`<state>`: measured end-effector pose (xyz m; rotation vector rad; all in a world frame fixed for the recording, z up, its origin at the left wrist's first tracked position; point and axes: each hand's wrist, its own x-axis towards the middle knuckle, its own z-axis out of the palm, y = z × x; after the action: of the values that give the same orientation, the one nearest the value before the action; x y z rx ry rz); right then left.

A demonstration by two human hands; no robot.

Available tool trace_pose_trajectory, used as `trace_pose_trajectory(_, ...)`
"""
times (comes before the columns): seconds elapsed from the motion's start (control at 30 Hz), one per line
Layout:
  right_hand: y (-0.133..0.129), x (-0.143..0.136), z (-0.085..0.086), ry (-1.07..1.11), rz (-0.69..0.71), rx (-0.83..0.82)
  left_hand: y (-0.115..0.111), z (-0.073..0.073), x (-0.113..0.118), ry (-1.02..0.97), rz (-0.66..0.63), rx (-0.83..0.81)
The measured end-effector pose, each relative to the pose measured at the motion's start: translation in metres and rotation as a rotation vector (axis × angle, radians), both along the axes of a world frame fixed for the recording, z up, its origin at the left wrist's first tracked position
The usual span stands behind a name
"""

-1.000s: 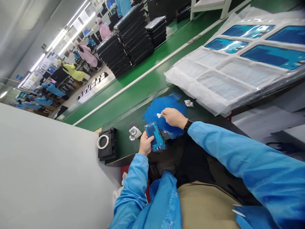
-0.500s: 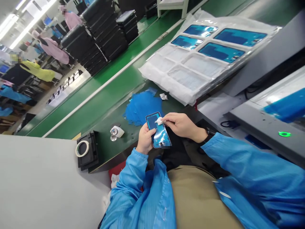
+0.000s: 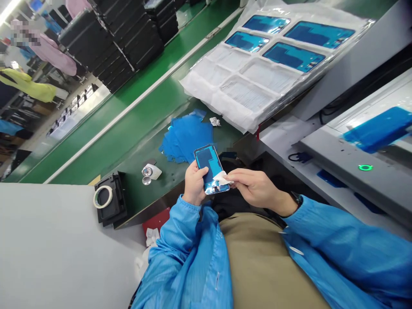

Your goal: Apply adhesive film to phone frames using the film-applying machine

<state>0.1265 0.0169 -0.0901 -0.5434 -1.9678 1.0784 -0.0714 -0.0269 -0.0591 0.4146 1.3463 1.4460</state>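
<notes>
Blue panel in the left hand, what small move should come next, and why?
Perhaps slide the white wipe toward the nearer end of the blue panel: the right hand pinches it at the lower right part, apparently touching, while the left hand holds the left edge.

The head view looks from the wearer's own head, forward and steeply down, past a tan shirt [image 3: 267, 257] close at the bottom edge, to the left hand [image 3: 195, 182] and right hand [image 3: 255, 189] near mid-frame. It sits tilted, so the white strip [image 3: 128, 109] runs aslant from lower left to upper right. The wall [image 3: 58, 244] fills the lower left, while the cases [image 3: 128, 34] stand well beyond the hands, toward the top left.
</notes>
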Motion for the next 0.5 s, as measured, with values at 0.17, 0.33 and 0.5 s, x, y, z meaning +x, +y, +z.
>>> trace_pose_trajectory(0.17, -0.013, 0.012, -0.002, 0.024, 0.038, -0.085, 0.001, -0.006, 0.004, -0.023, 0.006, -0.051)
trace_pose_trajectory(0.33, -0.011, 0.025, -0.003, 0.151, 0.095, -0.575, 0.004, -0.002, 0.010, -0.047, -0.008, -0.073)
trace_pose_trajectory(0.5, -0.007, 0.038, -0.004, 0.470, -0.060, -0.978, 0.005, 0.004, 0.017, -0.044, -0.050, -0.022)
